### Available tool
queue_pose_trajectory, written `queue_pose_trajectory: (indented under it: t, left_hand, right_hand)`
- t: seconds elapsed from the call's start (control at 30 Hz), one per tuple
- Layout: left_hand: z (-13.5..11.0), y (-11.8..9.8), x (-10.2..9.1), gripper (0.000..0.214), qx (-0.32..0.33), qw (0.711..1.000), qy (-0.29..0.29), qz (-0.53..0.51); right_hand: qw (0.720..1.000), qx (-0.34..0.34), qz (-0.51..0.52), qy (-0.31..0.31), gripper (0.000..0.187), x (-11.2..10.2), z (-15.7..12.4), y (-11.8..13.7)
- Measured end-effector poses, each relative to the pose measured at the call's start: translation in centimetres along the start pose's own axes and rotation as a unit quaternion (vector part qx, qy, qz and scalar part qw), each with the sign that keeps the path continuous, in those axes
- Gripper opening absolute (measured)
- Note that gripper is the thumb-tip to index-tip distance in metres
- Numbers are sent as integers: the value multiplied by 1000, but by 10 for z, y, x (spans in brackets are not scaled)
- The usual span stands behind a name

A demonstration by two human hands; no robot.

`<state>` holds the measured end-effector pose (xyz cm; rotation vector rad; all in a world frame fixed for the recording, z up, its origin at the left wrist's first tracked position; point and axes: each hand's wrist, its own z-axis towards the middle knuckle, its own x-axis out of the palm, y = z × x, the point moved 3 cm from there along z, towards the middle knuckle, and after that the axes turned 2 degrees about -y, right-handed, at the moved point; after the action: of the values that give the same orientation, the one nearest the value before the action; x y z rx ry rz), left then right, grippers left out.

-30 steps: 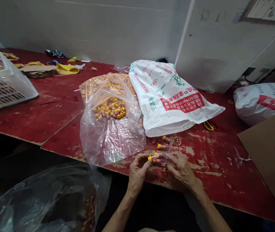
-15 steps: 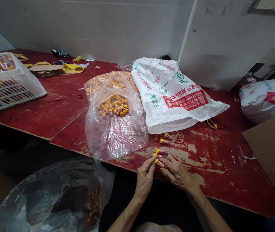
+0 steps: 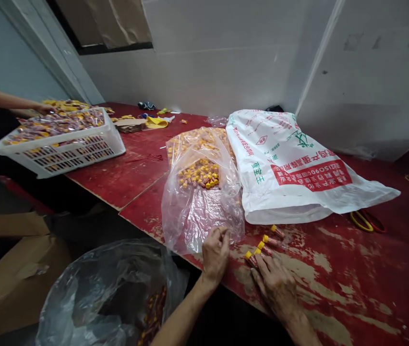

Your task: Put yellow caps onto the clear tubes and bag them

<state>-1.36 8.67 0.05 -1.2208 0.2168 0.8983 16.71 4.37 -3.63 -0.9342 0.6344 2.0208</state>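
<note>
My left hand [image 3: 216,254] rests at the near edge of the clear plastic bag [image 3: 201,202], fingers curled against the plastic; what they hold, if anything, is hidden. My right hand [image 3: 274,283] lies flat on the red table [image 3: 334,283], fingers stretched over two small yellow-capped red tubes [image 3: 254,256]. Two more such tubes [image 3: 272,236] lie just beyond. The clear bag holds a heap of the same tubes [image 3: 199,175].
A white printed sack [image 3: 291,168] lies right of the clear bag, with scissors [image 3: 365,221] beside it. A white crate [image 3: 64,139] of packed tubes stands far left, another person's arm [image 3: 6,102] reaching to it. A big clear bag [image 3: 111,298] and cardboard boxes [image 3: 10,269] sit below the table.
My hands have parted: the left moved to the clear bag's edge, the right laid the tubes down on the table. The camera turned left, bringing in the crate and another person's arm.
</note>
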Motion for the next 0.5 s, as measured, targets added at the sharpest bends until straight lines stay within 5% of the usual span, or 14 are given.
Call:
queue_pose_trajectory:
  t: [0.27,0.5]
  left_hand:
    - [153,58,32,19,-22,982,-38,185]
    - [196,81,54,21,6,972,-30,233]
  right_hand:
    - [1000,20,5,-18,36,4,-11,-1]
    - [994,79,20,-72,29,-3,-3,-27]
